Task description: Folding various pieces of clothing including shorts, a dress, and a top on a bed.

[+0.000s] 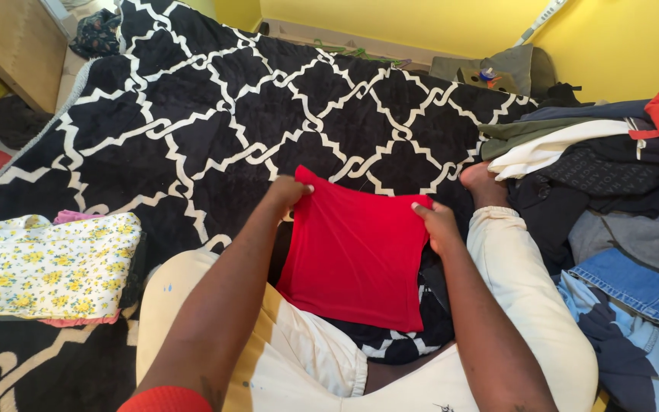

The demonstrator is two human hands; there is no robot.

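Knees: cream trousers, spread so the cloth lies between them.
Left hand [287,194]: fingers pinching red cloth [352,255] corner.
Right hand [436,225]: fingers pinching opposite corner, keeping the edge taut.
Blanket [215,114]: beyond fingers.

Both hands pinch the far corners of a folded red cloth [354,248], the left hand [287,194] at its left corner and the right hand [436,223] at its right, the cloth lying flat over the lap on a black-and-white patterned blanket [192,130]. Well left of the grip lies a folded yellow floral cloth [47,267]; right of it, beyond a bare foot [483,183], a heap of mixed clothes [612,198] is piled.
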